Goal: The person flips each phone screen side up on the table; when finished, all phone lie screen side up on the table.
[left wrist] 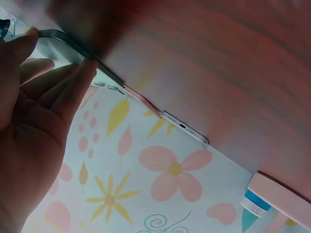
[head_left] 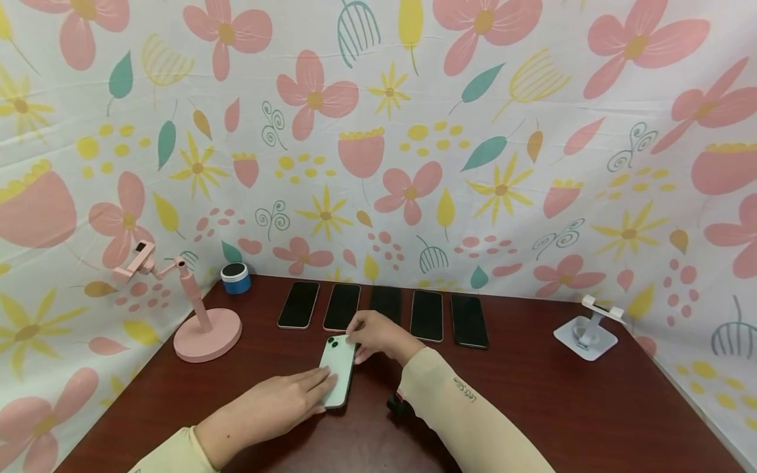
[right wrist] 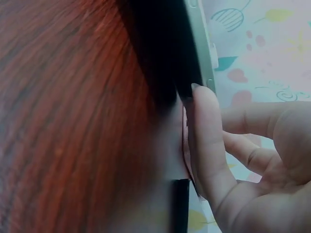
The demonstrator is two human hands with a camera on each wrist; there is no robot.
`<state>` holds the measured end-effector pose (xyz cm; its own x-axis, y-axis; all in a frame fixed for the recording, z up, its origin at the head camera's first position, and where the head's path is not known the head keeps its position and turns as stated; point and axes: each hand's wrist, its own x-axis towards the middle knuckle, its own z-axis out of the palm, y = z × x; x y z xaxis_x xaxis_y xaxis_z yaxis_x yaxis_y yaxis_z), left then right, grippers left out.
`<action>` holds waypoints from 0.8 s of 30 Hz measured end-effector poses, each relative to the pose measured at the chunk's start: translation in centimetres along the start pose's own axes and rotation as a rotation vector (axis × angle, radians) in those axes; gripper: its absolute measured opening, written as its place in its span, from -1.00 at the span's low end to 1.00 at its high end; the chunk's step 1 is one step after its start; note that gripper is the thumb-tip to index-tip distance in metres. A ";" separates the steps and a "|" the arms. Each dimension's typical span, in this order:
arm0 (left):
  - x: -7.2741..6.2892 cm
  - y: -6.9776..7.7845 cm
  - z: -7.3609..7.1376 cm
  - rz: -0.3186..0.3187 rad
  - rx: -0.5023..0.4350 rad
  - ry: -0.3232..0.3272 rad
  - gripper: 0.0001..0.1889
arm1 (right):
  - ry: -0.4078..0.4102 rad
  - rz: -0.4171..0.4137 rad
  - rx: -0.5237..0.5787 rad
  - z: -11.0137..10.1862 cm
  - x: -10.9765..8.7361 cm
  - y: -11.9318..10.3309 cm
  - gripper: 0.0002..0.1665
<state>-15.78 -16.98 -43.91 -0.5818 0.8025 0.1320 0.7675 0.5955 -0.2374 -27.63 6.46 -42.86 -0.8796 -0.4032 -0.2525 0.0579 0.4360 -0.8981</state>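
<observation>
A mint-green smartphone (head_left: pixel 338 369) lies between the two hands with its back and two camera lenses facing up. Its top end is raised off the table, and part of its dark screen (right wrist: pixel 167 43) shows in the right wrist view. My right hand (head_left: pixel 378 336) pinches the upper right corner, thumb on the screen side and fingers on the back. At the lower end my left hand (head_left: pixel 290 399) holds the phone, fingers across the back and thumb at the edge. Behind the hands stands a row of several dark-screened phones (head_left: pixel 298 305) lying face up.
A pink phone stand (head_left: pixel 207 334) is at the left, with a blue and white round jar (head_left: pixel 236 278) behind it. On the right sits a white folding stand (head_left: pixel 585 338). A flowered cloth (head_left: pixel 408 144) hangs along the back of the dark red table (head_left: pixel 532 387).
</observation>
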 end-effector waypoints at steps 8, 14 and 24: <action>-0.1 -0.1 -0.4 -0.035 -0.222 0.041 -0.37 | 0.043 -0.006 0.076 0.0 -0.3 -0.9 -0.82; 0.0 -0.3 -0.4 -0.024 -0.329 0.099 -0.27 | 0.070 -0.030 0.149 -0.2 -0.5 -1.2 -0.79; -0.1 -0.4 -0.5 -0.027 -0.387 0.093 -0.24 | 0.059 -0.011 0.191 -0.3 -0.7 -1.5 -0.57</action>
<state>-15.86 -17.30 -43.41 -0.5903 0.7754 0.2243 0.8071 0.5723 0.1453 -27.23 6.27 -41.21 -0.9064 -0.3568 -0.2260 0.1319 0.2692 -0.9540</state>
